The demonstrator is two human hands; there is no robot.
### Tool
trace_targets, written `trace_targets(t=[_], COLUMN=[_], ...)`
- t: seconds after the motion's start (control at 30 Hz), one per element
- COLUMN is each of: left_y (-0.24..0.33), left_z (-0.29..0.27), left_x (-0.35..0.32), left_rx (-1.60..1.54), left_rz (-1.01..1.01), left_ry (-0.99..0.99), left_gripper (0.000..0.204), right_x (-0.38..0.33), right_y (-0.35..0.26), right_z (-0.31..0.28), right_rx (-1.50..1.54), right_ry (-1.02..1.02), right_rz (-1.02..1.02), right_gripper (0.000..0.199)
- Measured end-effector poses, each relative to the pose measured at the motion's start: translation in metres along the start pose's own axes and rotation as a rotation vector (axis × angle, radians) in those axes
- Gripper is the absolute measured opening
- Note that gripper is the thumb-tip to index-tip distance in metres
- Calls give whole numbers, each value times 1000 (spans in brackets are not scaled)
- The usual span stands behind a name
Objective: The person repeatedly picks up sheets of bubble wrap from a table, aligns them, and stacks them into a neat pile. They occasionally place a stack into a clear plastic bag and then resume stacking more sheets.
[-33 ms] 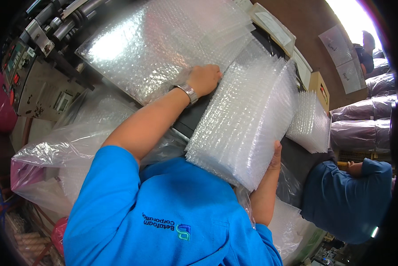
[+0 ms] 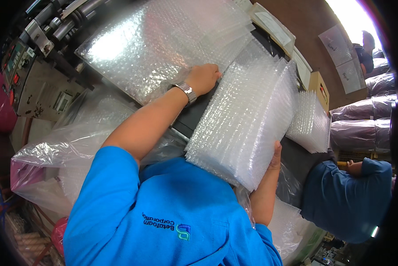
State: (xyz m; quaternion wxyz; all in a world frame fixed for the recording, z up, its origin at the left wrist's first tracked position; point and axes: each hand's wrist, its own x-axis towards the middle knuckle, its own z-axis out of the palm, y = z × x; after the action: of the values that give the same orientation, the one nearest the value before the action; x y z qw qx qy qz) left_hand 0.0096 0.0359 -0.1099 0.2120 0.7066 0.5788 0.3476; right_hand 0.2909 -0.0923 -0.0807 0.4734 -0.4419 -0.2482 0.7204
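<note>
The dark surface (image 2: 194,116) shows bare only in a narrow strip between the wide sheet of clear bubble wrap (image 2: 163,48) coming off the grey machine (image 2: 35,84) and the thick stack of clear bubble-wrap bags (image 2: 247,124). The left hand (image 2: 204,78) and its forearm fill most of that strip. The right hand (image 2: 275,156) presses the stack's near edge. Beyond lies a smaller stack of bubble-wrap bags (image 2: 312,124), with a co-worker's dark blue sleeve (image 2: 341,195) closing the right side.

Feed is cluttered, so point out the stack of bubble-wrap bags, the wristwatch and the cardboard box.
stack of bubble-wrap bags (image 2: 247,124): head view, middle of top bag.
wristwatch (image 2: 188,92): head view, metal band.
cardboard box (image 2: 318,86): head view, top face.
</note>
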Motion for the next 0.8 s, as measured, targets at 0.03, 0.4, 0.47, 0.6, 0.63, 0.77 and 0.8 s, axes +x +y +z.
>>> trace_targets(t=[0.03, 0.4, 0.47, 0.6, 0.63, 0.77, 0.8], left_y=[0, 5, 9, 21, 17, 9, 9], left_z=[-6, -15, -22, -20, -18, -11, -11], left_x=[-1, -29, -27, -37, -39, -46, -46], left_rx=[-21, 253, 276, 347, 285, 84, 46], left_rz=[10, 126, 93, 119, 138, 159, 152], left_ry=[-55, -442, -557, -539, -495, -281, -218], left_gripper=[24, 24, 23, 26, 26, 28, 28], right_x=[-2, -5, -5, -5, -4, -5, -5], right_y=[0, -1, -1, -4, -3, -1, -1], right_z=[3, 15, 14, 17, 14, 16, 15], right_rx=[1, 17, 96, 95, 100, 0, 30], right_ry=[1, 55, 61, 64, 56, 78, 75], right_rz=[-7, -5, 5, 35, 37, 10, 10], right_gripper=[95, 92, 86, 85, 85, 93, 90])
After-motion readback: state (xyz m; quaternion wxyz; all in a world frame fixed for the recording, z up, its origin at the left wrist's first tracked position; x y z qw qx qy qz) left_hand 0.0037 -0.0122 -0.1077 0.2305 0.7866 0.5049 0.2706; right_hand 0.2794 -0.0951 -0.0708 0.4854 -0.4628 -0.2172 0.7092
